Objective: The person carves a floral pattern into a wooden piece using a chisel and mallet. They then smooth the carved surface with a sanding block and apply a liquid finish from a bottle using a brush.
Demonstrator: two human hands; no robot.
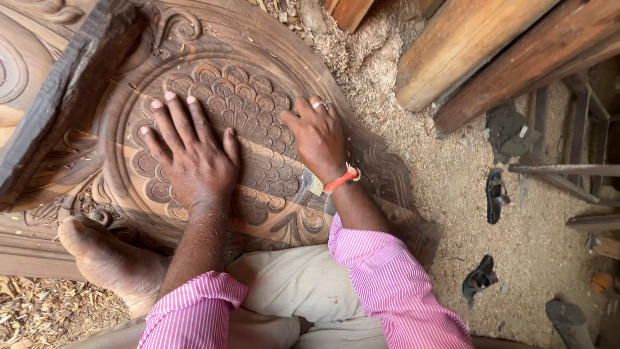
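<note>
Sawdust and wood shavings (413,129) cover the floor of a woodworking space, with heavy timber beams (478,45) at upper right and two dark sandals (496,194) lying at right. A large carved wooden panel (258,123), cut with a round fan of scale-like petals, fills the upper left and centre of the frame. The left hand (190,158) lies flat on the carving, fingers spread apart, gripping nothing. The right hand (316,132), wearing a ring and an orange wrist thread, presses on the panel's right side; whether it holds something small underneath I cannot tell. The panel looks heavy and rigid, its fine relief likely chip-prone, so the thick outer border seems the safest place to grasp. A bare foot (106,258) rests at its lower-left edge.
</note>
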